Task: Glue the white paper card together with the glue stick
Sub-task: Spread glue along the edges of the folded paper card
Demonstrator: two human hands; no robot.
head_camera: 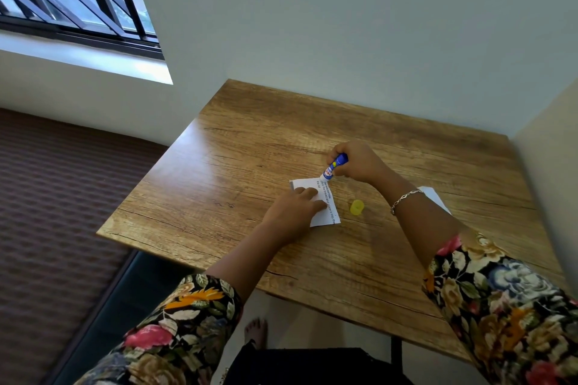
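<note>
The white paper card (329, 198) lay on the desk (250, 150), pinned under the straight fingers of the left hand (294, 208), which hid its left part. The right hand (359, 162) gripped the glue stick (336, 166), its tip at the card's far edge, contact unclear. The right forearm cut off another white sheet (434, 196).

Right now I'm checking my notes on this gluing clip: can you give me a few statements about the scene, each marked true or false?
1. The right hand holds the glue stick, tip down at the card's far edge. True.
2. The yellow cap sits on the glue stick. False: it lies on the table, right of the card.
3. The left hand presses on the card. True.
4. A bracelet is on the left wrist. False: it is on the right wrist.
</note>
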